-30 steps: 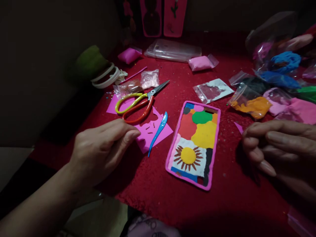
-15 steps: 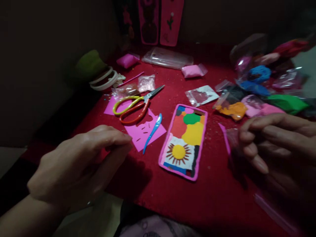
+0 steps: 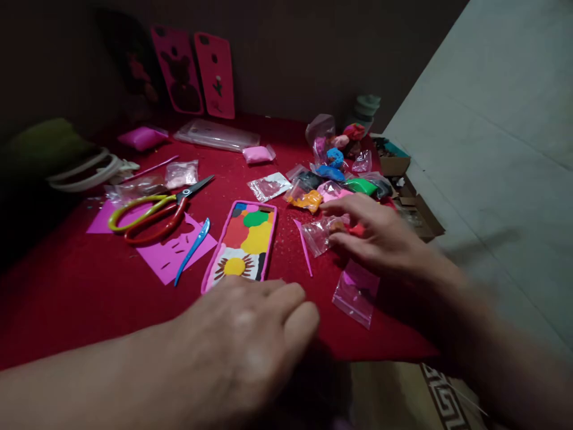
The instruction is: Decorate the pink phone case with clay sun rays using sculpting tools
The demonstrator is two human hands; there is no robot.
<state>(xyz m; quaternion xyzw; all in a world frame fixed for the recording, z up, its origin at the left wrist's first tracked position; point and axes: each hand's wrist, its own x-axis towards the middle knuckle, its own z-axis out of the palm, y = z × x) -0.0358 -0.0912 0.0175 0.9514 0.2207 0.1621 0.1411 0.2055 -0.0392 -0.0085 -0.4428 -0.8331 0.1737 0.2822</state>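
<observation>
The phone case (image 3: 244,239), pink-rimmed and filled with coloured patches and a yellow sun, lies on the red worktop (image 3: 111,298) near the centre of the frame. The left hand (image 3: 257,340) is at the lower centre, back upward, hiding the near end of the case; its fingers are bent, and whether they grasp anything cannot be told. The right hand (image 3: 385,239), right of centre, has thumb and forefinger parted, released, around part of a small clear bag (image 3: 319,236) with something brown in it; whether they touch it is unclear.

A pink stick (image 3: 304,248) lies between that bag and the case. Below the right hand is a flat bag (image 3: 354,298) with pink inside. Left of the case, a blue knife (image 3: 192,251) rests on a cut pink sheet (image 3: 163,260), with scissors (image 3: 185,193) at its upper edge. Bagged orange clay (image 3: 308,201) sits above the right hand's fingertips.
</observation>
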